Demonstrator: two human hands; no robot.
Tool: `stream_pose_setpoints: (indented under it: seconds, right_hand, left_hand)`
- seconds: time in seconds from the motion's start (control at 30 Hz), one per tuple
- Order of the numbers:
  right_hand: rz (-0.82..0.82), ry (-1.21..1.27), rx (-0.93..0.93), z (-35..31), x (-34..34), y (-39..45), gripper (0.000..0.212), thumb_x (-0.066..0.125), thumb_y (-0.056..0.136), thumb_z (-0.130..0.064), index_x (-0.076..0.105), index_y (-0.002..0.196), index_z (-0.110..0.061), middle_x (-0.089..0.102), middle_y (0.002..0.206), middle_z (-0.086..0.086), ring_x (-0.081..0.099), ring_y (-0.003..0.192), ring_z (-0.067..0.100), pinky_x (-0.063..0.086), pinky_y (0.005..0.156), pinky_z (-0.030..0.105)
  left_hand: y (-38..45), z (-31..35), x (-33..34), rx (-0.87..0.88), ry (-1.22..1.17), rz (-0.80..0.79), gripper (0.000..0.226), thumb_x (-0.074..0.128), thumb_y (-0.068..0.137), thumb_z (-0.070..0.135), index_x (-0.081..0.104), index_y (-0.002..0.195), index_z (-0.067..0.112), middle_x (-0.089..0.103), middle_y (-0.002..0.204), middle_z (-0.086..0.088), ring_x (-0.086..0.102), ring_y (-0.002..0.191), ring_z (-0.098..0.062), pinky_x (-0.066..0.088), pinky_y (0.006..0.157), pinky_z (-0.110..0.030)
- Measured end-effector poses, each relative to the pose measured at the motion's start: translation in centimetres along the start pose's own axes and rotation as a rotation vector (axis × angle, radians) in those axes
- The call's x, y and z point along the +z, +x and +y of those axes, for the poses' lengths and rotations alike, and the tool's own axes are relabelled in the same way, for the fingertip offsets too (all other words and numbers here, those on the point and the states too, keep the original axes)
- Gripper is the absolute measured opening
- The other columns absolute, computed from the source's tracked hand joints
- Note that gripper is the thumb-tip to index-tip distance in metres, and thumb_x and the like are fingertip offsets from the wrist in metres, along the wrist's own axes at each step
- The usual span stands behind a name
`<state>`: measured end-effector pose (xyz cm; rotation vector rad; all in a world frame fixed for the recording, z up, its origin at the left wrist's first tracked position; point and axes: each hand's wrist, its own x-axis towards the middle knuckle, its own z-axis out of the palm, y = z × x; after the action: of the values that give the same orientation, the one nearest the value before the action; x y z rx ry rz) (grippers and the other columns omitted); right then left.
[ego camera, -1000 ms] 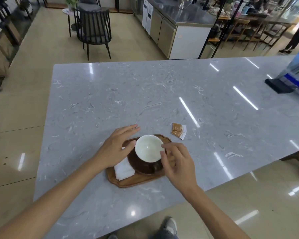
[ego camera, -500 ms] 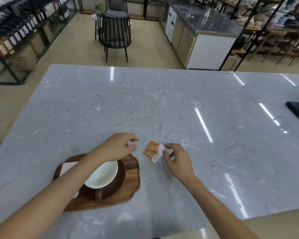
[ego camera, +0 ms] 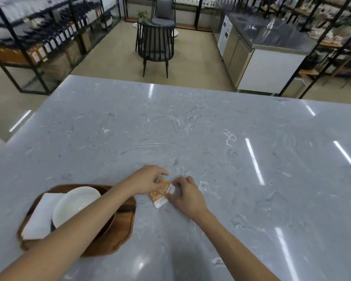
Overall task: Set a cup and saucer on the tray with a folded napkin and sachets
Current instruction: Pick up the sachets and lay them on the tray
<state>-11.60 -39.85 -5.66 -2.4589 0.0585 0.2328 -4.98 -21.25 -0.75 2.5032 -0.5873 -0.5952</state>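
Cup [ego camera: 75, 203], saucer [ego camera: 106, 224] and napkin [ego camera: 39, 218] are set on the tray [ego camera: 118, 238]; the sachets [ego camera: 160, 192], pinched between left hand [ego camera: 148, 181] and right hand [ego camera: 185, 194] fingertips, are yet to be placed.

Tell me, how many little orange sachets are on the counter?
2, I think, overlapping each other on the marble counter just right of the wooden tray: the sachets sit between the left hand and right hand. Fingers may hide another.

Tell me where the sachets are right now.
The sachets lie on the marble counter just right of the tray, pinched between the left hand and right hand.
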Motion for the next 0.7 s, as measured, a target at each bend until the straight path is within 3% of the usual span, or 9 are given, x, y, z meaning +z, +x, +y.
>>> stream_pose_setpoints:
  seconds: [0.17, 0.23, 0.3, 0.37, 0.53, 0.63, 0.7]
  right_hand:
    - [-0.008, 0.188, -0.03, 0.2, -0.2, 0.5, 0.029, 0.074, 0.081, -0.021, 0.052, 0.098, -0.029, 0.06, 0.08, -0.012, 0.059, 0.072, 0.008, 0.055, 0.073, 0.037]
    - [-0.009, 0.284, -0.033, 0.2, -0.4, 0.6, 0.028, 0.073, 0.084, -0.013, 0.055, 0.101, -0.026, 0.065, 0.079, -0.011, 0.064, 0.073, 0.007, 0.058, 0.077, 0.036]
    - [0.023, 0.377, -0.062, 0.0, -0.8, 0.6, 0.029, 0.074, 0.087, -0.009, 0.058, 0.108, -0.021, 0.068, 0.084, -0.008, 0.068, 0.078, 0.007, 0.058, 0.077, 0.026]
    - [0.063, 0.445, -0.108, -0.4, -1.4, 0.5, 0.031, 0.074, 0.088, -0.01, 0.057, 0.112, -0.021, 0.072, 0.088, -0.005, 0.07, 0.082, 0.007, 0.055, 0.075, 0.016]
    - [0.127, 0.581, -0.19, -2.0, -2.7, 0.4, 0.032, 0.076, 0.088, -0.016, 0.058, 0.11, -0.03, 0.074, 0.087, -0.012, 0.07, 0.087, -0.001, 0.052, 0.069, 0.009]
    - [0.146, 0.56, -0.145, -2.5, -2.5, 0.1, 0.024, 0.073, 0.09, -0.028, 0.06, 0.109, -0.033, 0.071, 0.086, -0.015, 0.068, 0.086, -0.002, 0.052, 0.069, 0.012]
    - [0.076, 0.356, -0.057, -2.7, -1.8, -0.2, 0.033, 0.071, 0.088, -0.042, 0.058, 0.116, -0.029, 0.067, 0.09, -0.015, 0.065, 0.082, 0.001, 0.056, 0.075, 0.024]
  left_hand:
    - [0.4, 0.3, 0.3, -0.01, 0.034, 0.016, 0.043, 0.074, 0.084, 0.018, 0.067, 0.126, 0.023, 0.07, 0.123, 0.003, 0.061, 0.115, -0.013, 0.049, 0.1, -0.031]
    - [0.2, 0.4, 0.3, 0.001, 0.026, 0.029, 0.038, 0.075, 0.082, 0.019, 0.071, 0.119, 0.026, 0.073, 0.114, 0.006, 0.063, 0.108, -0.009, 0.051, 0.096, -0.03]
    - [-0.2, 0.6, 0.2, 0.009, -0.038, 0.06, 0.034, 0.076, 0.081, 0.018, 0.073, 0.114, 0.025, 0.076, 0.107, 0.008, 0.066, 0.096, 0.0, 0.052, 0.091, -0.022]
    - [-0.8, 0.8, 0.0, 0.014, -0.105, 0.11, 0.03, 0.077, 0.083, 0.019, 0.075, 0.111, 0.026, 0.077, 0.1, 0.01, 0.067, 0.088, 0.006, 0.052, 0.084, -0.013]
    - [-3.2, 1.3, -0.6, 0.02, -0.246, 0.193, 0.018, 0.075, 0.086, 0.019, 0.078, 0.099, 0.031, 0.077, 0.085, 0.012, 0.07, 0.083, 0.0, 0.052, 0.07, -0.01]
    - [-4.5, 0.8, -1.1, -0.034, -0.283, 0.279, 0.018, 0.074, 0.087, 0.021, 0.077, 0.101, 0.032, 0.076, 0.089, 0.014, 0.068, 0.086, 0.002, 0.052, 0.07, -0.01]
    - [-5.3, 0.2, -1.4, -0.093, -0.31, 0.353, 0.019, 0.075, 0.087, 0.023, 0.075, 0.103, 0.033, 0.075, 0.088, 0.016, 0.067, 0.084, 0.005, 0.051, 0.067, -0.011]
